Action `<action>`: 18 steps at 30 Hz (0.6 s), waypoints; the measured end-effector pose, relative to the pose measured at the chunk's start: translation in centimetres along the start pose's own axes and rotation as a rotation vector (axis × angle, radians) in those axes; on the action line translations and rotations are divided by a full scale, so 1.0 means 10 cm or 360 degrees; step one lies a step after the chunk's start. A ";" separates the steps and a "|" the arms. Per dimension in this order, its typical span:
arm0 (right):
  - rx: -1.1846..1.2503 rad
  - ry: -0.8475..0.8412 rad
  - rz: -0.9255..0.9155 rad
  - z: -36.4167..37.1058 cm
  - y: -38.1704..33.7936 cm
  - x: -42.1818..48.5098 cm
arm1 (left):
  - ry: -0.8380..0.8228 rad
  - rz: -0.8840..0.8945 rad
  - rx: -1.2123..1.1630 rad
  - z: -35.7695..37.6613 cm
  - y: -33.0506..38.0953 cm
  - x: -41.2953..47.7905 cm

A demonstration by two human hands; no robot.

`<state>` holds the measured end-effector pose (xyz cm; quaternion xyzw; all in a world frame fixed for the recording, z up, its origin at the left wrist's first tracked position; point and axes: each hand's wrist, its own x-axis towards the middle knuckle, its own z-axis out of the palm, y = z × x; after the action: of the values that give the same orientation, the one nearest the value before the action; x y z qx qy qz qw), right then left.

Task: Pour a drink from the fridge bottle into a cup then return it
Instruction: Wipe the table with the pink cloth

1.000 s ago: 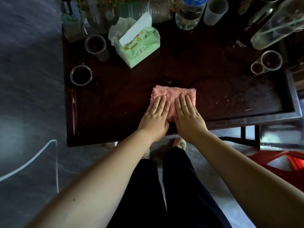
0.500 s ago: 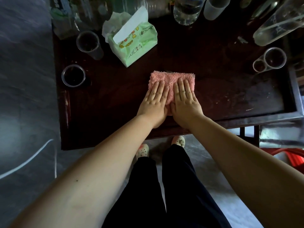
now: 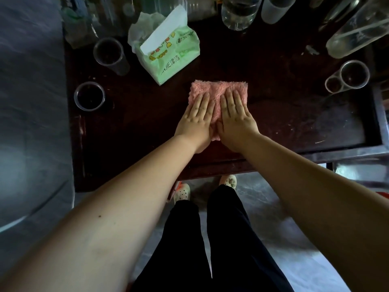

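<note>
A folded pink cloth [image 3: 219, 88] lies on the dark wooden table [image 3: 136, 131]. My left hand [image 3: 196, 119] and my right hand [image 3: 234, 119] rest flat on it side by side, fingers straight, covering its near half. A clear plastic water bottle [image 3: 239, 12] stands at the table's far edge. Beside it on the right is a frosted cup [image 3: 275, 8]. A clear cup [image 3: 110, 55] and a cup of dark liquid [image 3: 89, 95] stand at the left.
A green tissue pack [image 3: 170, 51] lies behind the cloth. A clear pitcher [image 3: 357, 32] lies tilted at the far right, with a clear cup on its side [image 3: 348, 76] below it. More bottles crowd the far left corner. My legs and shoes are under the table's near edge.
Both hands have slid slightly away from me over the pink cloth. The view has shifted a little closer to the table.
</note>
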<state>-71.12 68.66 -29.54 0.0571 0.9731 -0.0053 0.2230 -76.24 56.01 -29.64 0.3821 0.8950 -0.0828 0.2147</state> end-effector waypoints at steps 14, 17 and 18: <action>0.0176 -0.0045 -0.0155 0.19 -0.04 -0.54 | -0.0006 0.0233 -0.0144 0.19 -0.02 -0.52; 0.0557 0.0124 -0.0141 0.13 0.02 -0.68 | 0.0013 0.0210 -0.0144 0.20 -0.02 -0.54; 0.0626 0.0192 -0.0136 0.14 0.06 -0.76 | 0.0049 0.0210 -0.0147 0.21 -0.03 -0.55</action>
<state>-63.62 68.41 -27.43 0.0583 0.9665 -0.2012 0.1486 -72.39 51.64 -29.05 0.4312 0.8740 -0.0212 0.2233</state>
